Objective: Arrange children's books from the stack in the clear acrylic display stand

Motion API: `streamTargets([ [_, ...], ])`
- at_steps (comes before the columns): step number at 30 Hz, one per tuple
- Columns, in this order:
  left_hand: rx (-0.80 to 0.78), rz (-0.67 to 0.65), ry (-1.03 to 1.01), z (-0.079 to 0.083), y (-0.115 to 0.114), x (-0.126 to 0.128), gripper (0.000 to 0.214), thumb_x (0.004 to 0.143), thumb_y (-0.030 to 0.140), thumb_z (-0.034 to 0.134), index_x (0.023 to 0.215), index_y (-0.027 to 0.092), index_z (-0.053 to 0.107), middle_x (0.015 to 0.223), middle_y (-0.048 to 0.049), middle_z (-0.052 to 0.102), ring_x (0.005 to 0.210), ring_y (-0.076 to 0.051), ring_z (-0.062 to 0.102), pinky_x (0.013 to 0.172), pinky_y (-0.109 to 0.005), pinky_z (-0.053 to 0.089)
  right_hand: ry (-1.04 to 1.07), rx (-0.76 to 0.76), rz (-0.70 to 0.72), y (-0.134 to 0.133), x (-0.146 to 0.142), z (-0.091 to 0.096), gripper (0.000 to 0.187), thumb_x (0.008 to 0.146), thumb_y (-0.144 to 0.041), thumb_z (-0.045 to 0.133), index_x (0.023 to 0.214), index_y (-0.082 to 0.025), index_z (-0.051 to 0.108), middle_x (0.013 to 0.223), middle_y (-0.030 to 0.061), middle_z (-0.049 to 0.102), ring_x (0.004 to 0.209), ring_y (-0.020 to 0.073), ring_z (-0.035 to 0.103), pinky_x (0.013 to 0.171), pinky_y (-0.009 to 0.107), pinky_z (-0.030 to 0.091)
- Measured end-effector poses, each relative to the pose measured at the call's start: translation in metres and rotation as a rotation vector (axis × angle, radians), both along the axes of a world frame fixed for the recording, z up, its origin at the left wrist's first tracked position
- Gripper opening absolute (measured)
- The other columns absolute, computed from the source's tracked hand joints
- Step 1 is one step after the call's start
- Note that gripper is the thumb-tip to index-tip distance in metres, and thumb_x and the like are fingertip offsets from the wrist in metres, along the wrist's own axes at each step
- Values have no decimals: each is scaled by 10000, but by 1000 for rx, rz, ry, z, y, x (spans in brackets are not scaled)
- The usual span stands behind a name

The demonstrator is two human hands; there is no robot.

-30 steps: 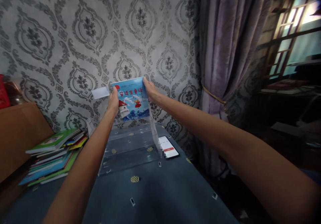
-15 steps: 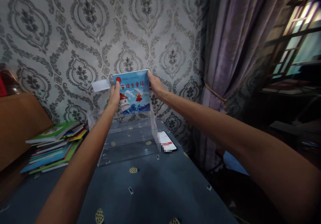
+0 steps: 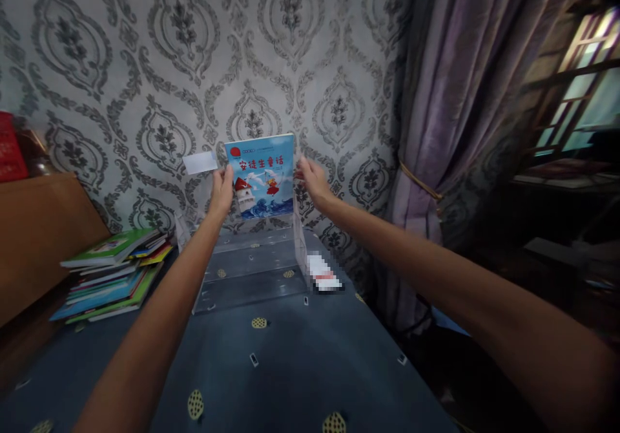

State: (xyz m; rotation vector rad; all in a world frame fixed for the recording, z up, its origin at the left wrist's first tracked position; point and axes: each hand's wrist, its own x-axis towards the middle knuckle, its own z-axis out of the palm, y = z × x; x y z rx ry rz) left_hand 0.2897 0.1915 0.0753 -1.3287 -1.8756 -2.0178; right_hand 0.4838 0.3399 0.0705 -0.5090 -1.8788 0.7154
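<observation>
A blue picture book (image 3: 264, 178) with red Chinese lettering stands upright, facing me, at the top back of a clear tiered rack (image 3: 252, 285). My left hand (image 3: 223, 190) is closed at the book's left edge, its thumb along the front; the other fingers are partly hidden. Just right of the book, a small gap separates its edge from my right hand (image 3: 314, 182). The fingers there are apart and nothing is in them.
Left of the rack is a stack of books (image 3: 113, 278), with a brown board (image 3: 46, 245) behind it. A phone (image 3: 324, 274), partly pixelated, lies beside the rack's right side on the dark patterned tablecloth (image 3: 290, 375). A purple curtain (image 3: 421, 123) hangs at right.
My right hand has let go of the book's upper right corner and moved slightly right and down. My left hand stays at the left edge. The whole view has shifted a little.
</observation>
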Motion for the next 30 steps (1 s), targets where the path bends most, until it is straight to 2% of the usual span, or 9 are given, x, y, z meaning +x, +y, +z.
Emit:
streamTargets([
  [3,54,59,50,-17,-25,11,358,1009,521,353,1082,212,519,1111,-100,673,1107,-222,642,1004,-376,472,123,-6,-69,-29,17,-25,612,946,-714,294,1031,-205,622,984,93,681,1003,265,627,868,371,512],
  [6,34,120,121,-49,-57,30,312,1008,472,329,1062,228,515,1072,-84,687,1066,-218,646,980,-360,480,61,-10,91,-68,32,-61,535,944,-677,348,897,-223,627,879,69,687,880,241,652,828,355,517],
  [9,-76,98,205,-89,-88,48,288,994,449,345,1051,236,531,1072,-81,695,1021,-227,649,964,-370,484,-66,-61,233,-107,39,-101,514,932,-690,376,801,-253,612,754,42,669,755,227,645,758,352,512],
  [14,-202,64,236,-154,-123,57,287,974,437,362,1009,240,567,1019,-84,678,990,-251,644,925,-402,491,-128,-252,430,-149,27,-160,534,920,-718,388,797,-260,633,665,27,650,650,213,633,642,343,504],
  [18,-210,94,298,-188,-138,46,270,984,410,381,980,247,595,958,-67,678,955,-247,645,894,-407,500,-138,-452,543,-166,4,-194,613,841,-812,431,758,-238,632,596,19,640,542,184,603,552,315,485],
  [20,-180,133,362,-196,-145,37,272,994,388,385,979,234,609,934,-66,680,927,-236,648,869,-393,505,-130,-541,578,-172,-5,-208,659,795,-845,463,764,-212,641,585,21,646,519,167,598,527,290,471],
  [23,-146,213,479,-196,-159,17,272,1014,351,380,1010,210,613,923,-65,676,904,-211,642,847,-360,499,-96,-661,586,-179,-12,-227,705,745,-871,504,775,-182,649,580,30,660,504,153,601,492,259,446],
  [27,-148,418,591,-182,-178,-28,275,1019,344,376,1018,194,607,908,-65,655,890,-205,605,846,-343,481,-81,-747,562,-184,-12,-247,708,721,-870,545,759,-172,655,585,51,680,514,157,615,483,253,445],
  [30,-182,583,553,-171,-189,-74,303,1023,331,331,1026,182,595,955,-93,656,934,-220,602,882,-354,478,-86,-761,542,-186,-9,-254,712,717,-869,557,764,-167,668,608,63,692,532,160,617,502,263,454],
])
